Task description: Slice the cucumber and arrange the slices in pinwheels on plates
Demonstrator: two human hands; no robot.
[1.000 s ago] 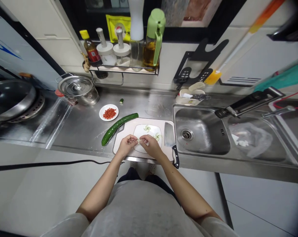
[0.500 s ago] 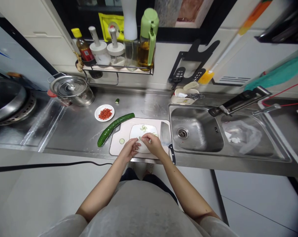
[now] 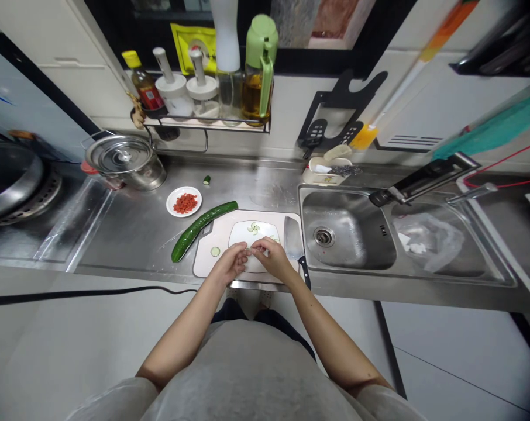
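Note:
Over a white plate (image 3: 253, 266) my left hand (image 3: 231, 263) and my right hand (image 3: 271, 258) meet at the fingertips. Both pinch a small piece of cucumber slice (image 3: 248, 251), mostly hidden by the fingers. Thin cucumber slices (image 3: 253, 228) lie in a curved pattern on the plate's far part, with more pale green pieces partly behind my right hand. The plate stands on a light cutting board (image 3: 207, 266). A round cucumber slice (image 3: 215, 251) lies left of the plate, and a kitchen knife (image 3: 293, 237) rests along the board's right side.
A long cucumber (image 3: 199, 231) overlaps the board's left corner. Behind it are a small plate (image 3: 169, 207) of red bits and a cucumber end (image 3: 207, 180). The sink (image 3: 348, 228) is at right, a lidded pot (image 3: 153, 175) at left, a condiment rack (image 3: 212, 124) above.
My left fingertips have closed in on the small cucumber piece that my right hand was holding. Both hands now meet at it. The view has shifted slightly; the other things lie as before.

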